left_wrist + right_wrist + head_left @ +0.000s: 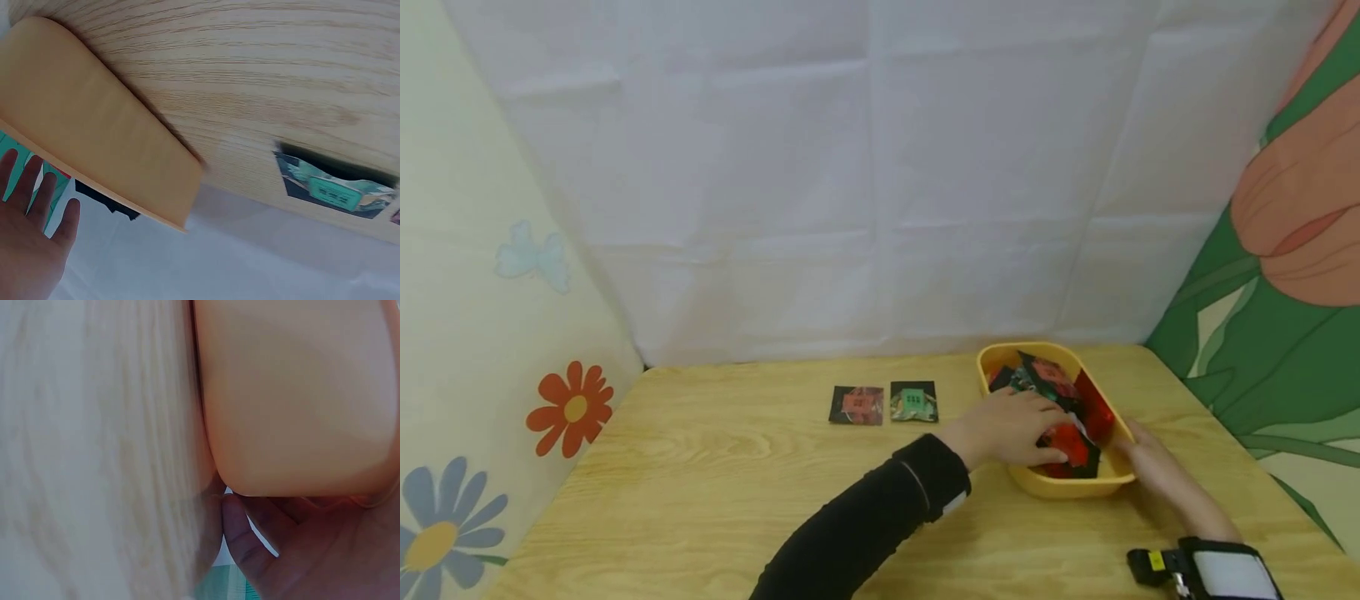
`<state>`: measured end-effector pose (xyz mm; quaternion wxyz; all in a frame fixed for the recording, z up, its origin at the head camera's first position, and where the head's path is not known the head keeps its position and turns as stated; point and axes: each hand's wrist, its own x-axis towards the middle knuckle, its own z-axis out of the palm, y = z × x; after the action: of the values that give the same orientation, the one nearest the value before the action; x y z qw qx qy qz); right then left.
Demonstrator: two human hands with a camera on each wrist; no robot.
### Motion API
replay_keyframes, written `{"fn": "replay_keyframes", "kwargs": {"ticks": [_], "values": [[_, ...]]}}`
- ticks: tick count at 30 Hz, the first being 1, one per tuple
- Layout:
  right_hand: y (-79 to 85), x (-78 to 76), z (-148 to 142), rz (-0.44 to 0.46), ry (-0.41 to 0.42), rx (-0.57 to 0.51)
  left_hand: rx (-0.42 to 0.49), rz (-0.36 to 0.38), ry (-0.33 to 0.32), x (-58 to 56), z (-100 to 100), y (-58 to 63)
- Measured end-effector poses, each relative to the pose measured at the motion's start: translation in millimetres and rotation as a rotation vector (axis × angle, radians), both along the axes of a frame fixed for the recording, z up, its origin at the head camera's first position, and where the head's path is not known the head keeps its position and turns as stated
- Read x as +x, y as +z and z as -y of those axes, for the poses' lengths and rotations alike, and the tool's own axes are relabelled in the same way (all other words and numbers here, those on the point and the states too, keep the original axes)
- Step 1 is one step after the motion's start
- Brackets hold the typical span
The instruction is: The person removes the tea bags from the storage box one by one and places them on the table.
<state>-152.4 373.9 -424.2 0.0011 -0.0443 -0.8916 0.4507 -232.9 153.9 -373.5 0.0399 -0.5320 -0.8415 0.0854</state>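
A yellow plastic basket stands at the table's right, holding a heap of small flat packets in black, red and green. My left hand reaches over the basket's left rim and rests on the packets, fingers spread. In the left wrist view those fingers look fairly straight, in front of a green packet. My right hand holds the basket's right side near the front corner. Seen from the right wrist, its fingers bend against the basket wall, low beside the table.
Two square packets lie side by side left of the basket, one with a red label, one with a green label. A white sheet hangs behind the wooden table. Flower-painted panels flank it.
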Motion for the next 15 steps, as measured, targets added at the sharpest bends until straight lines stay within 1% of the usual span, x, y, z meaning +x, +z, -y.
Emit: {"fn": "replay_keyframes", "kwargs": {"ticks": [4,8,11,15], "values": [[-1.9,-0.5,2.1,0.011,0.007,-0.002,-0.029,-0.002,0.012,3.1,-9.4,-1.6],[-1.8,-0.2,3.0,0.004,0.012,0.004,-0.088,-0.043,0.019,5.6,-20.2,-6.0],[-0.6,1.5,2.5,-0.017,0.03,0.048,-0.127,-0.066,0.029,8.2,-27.3,-9.8],[0.6,4.5,2.2,-0.051,0.068,0.135,-0.168,-0.073,0.04,11.3,-33.3,-14.8]]}}
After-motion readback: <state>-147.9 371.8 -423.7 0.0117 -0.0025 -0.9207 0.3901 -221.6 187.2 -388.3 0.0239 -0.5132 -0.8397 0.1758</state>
